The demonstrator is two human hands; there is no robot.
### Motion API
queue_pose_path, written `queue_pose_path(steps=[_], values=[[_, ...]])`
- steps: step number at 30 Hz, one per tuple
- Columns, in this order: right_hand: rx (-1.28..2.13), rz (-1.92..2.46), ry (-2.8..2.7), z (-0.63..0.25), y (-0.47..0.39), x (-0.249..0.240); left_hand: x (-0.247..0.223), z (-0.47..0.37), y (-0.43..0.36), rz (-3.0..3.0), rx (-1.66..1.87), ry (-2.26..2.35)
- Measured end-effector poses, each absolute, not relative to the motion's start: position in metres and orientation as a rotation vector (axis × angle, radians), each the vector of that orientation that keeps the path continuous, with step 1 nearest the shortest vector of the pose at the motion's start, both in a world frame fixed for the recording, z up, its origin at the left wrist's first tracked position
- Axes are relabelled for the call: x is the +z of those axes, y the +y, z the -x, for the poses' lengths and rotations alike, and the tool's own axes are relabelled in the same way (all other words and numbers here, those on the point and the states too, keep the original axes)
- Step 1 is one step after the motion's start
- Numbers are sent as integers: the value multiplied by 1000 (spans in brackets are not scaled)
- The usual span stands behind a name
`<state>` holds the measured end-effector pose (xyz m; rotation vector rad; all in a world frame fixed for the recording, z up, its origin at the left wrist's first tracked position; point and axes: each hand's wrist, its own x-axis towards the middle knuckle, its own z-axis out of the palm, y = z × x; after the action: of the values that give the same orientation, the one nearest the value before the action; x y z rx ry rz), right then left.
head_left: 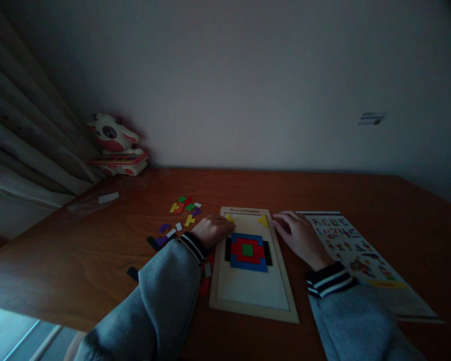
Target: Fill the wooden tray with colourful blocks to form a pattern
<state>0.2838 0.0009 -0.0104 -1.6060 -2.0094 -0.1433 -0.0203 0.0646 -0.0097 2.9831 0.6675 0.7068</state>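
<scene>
A pale wooden puzzle board [248,301] lies flat on the table before me. In its middle, blue pieces [248,266] frame red pieces [247,257] round a green centre [247,249], with a black piece [269,253] on either side. My left hand [212,230] reaches over the board's upper left edge, its fingers together on a yellow puzzle piece [229,218] that they partly cover. Another yellow piece [263,220] sits in the upper right corner. Beside it, at the right edge, is my right hand [298,238], thumb and fingers apart, holding nothing.
Loose coloured pieces [190,220] are scattered left of the board, some partly behind my left sleeve. A printed pattern sheet [361,265] lies to the right, partly under my right arm. A cow-shaped toy [116,145] stands at the back left by the curtain [26,125].
</scene>
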Motion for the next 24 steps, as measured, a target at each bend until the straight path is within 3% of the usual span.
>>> queue_pose_path(steps=[7, 13, 18, 24], values=[[-84, 1465, -2116, -272, 2, -13, 3, 30, 64, -2916, 987, 1012], [-84, 1464, -2121, -267, 4, -11, 9, 44, 66, -2767, 769, 1535], [-102, 1467, -2138, -265, 3, -12, -2, 41, 69, -2815, 768, 1471], [-88, 1423, -2170, -266, 4, -14, -11, 30, 67, -2934, 812, 983]])
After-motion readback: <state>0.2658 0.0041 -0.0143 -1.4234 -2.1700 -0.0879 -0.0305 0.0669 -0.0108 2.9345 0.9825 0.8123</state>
